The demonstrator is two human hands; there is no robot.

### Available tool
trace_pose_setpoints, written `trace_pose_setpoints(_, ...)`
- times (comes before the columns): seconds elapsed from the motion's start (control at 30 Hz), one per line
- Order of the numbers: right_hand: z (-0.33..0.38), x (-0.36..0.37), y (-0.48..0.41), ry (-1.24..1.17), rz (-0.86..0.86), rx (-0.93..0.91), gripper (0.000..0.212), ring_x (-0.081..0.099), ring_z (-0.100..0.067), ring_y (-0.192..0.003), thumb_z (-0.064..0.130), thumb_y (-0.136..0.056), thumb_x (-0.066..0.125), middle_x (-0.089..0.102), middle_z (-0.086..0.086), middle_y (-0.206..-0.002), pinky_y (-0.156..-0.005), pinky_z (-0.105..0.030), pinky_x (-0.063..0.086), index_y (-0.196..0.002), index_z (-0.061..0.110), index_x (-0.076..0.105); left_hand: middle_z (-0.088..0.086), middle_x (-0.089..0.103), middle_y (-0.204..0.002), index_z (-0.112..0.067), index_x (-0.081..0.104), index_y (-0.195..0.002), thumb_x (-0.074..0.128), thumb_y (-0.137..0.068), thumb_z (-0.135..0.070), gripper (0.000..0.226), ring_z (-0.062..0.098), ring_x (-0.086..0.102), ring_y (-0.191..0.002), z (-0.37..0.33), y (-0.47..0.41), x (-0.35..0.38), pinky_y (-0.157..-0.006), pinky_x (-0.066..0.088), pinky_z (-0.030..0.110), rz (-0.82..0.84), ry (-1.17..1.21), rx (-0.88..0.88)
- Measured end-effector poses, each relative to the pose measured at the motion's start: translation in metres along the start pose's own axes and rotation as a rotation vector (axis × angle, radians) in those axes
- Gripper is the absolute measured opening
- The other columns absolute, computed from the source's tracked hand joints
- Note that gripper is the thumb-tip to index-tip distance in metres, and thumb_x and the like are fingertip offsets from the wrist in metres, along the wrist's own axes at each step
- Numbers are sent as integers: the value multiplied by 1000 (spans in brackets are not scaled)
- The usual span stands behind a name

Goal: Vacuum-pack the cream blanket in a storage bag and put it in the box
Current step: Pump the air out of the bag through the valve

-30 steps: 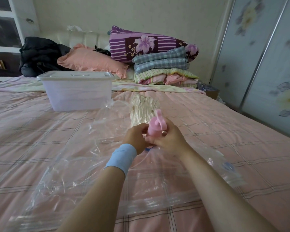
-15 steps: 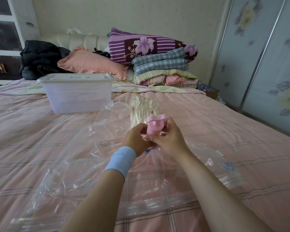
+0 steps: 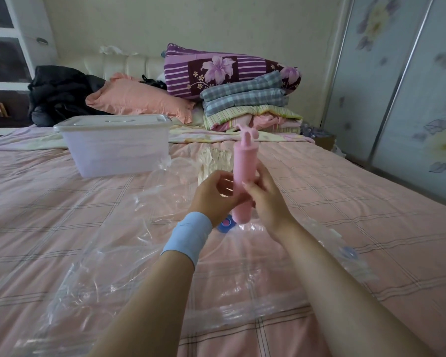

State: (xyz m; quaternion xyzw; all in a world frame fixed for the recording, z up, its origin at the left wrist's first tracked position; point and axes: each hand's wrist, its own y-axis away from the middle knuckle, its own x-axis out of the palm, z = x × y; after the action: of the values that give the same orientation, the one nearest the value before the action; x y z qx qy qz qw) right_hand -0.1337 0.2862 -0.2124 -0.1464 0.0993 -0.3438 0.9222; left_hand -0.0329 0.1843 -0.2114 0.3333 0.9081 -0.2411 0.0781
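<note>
We are gripping the pink pump with left hand and right hand curled round it, holding it upright just above the blue valve, probably to seat its tip there. The cream blanket is lying bunched inside the storage bag beyond the valve, the box farther left.

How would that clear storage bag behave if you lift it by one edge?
Probably floppy: the storage bag lies wrinkled and slack across the bed. Likely slippery, since the film is glossy with glare. It would likely hang unevenly, with the cream blanket bunched at its far end, near the box.
</note>
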Motion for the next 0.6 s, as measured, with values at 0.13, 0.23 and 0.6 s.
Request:
trace_pose_setpoints(0.13,0,-21,-2,21,-95,169,62,66,-22,-106,15,-85,63,63,-4,-121,-95,-48,55,-136,27,29,-16,69,-96,-28,66,-108,79,-77,-34,34,1,67,-82,-13,-4,13,-67,58,27,129,-82,-37)
trace_pose_setpoints(0.23,4,-41,0,52,-217,251,53,67,-20,-99,17,-89,64,62,-4,-120,-83,-39,57,-131,23,34,-14,71,-104,-28,67,-122,66,-85,-21,37,7,67,-89,-13,-6,36,-81,55,30,250,-76,-47)
trace_pose_setpoints(0.6,-30,-126,23,683,-146,297,32,65,-24,-82,37,-103,48,70,-4,-89,-61,-29,42,-79,26,65,2,56,-138,-30,54,-138,51,-99,-33,39,23,52,-124,-7,-1,137,-106,39,34,444,-484,-2)
